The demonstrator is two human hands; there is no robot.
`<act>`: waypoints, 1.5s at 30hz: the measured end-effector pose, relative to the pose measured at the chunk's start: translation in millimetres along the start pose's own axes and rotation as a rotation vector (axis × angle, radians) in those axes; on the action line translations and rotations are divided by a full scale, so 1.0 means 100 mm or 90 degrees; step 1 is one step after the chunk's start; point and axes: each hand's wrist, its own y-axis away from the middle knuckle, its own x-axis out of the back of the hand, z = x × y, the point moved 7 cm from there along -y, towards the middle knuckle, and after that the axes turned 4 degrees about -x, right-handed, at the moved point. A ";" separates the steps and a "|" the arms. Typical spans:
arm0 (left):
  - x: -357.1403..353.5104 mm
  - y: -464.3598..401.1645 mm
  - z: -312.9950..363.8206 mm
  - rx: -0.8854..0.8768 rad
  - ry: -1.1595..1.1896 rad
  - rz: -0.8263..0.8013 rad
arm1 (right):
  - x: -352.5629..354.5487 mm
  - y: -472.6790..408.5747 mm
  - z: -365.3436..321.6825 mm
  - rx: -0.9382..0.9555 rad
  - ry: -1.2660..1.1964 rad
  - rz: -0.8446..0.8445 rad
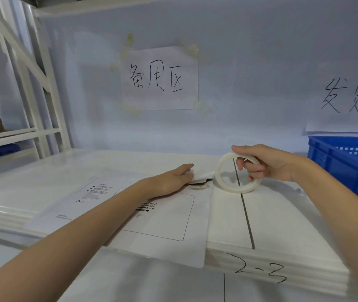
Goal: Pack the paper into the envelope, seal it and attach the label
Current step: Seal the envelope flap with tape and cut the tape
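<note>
white envelope (162, 216) lies pinned under the flat, fingers-extended left hand (171, 182); right hand (260, 164) grips a tape roll (237, 173), strip seemingly reaching the flap.

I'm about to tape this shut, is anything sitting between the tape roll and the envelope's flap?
Nothing visible. The right hand holds the tape roll upright on the shelf just right of the envelope, whose far torn edge the left hand presses down. A strip of tape seems to reach it.

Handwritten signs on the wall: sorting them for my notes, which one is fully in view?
The taped sign above the left hand, with three characters; the other sign, above the blue crate, runs off the right edge.
</note>
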 end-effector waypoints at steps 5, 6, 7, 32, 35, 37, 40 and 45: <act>-0.07 0.01 0.07 -0.009 -0.075 0.003 | -0.03 0.00 -0.04 0.008 0.000 -0.002; -0.07 0.01 0.08 -0.003 -0.076 0.001 | -0.03 0.00 -0.05 0.015 -0.001 -0.005; -0.06 0.01 0.08 0.006 -0.072 -0.005 | -0.03 -0.01 -0.05 0.023 -0.002 -0.008; -0.25 -0.15 0.24 0.005 -0.042 -0.052 | 0.00 -0.01 -0.10 0.051 0.026 0.024; -0.24 -0.15 0.25 0.000 -0.059 -0.051 | 0.05 0.02 -0.11 0.038 0.039 0.039; -0.23 -0.14 0.27 -0.005 -0.063 -0.049 | 0.08 0.03 -0.10 0.024 0.049 0.049; -0.22 -0.12 0.28 -0.012 -0.072 -0.044 | 0.12 0.04 -0.08 0.014 0.046 0.062; -0.24 -0.12 0.28 -0.023 -0.093 -0.023 | 0.11 0.01 -0.06 0.022 0.026 0.061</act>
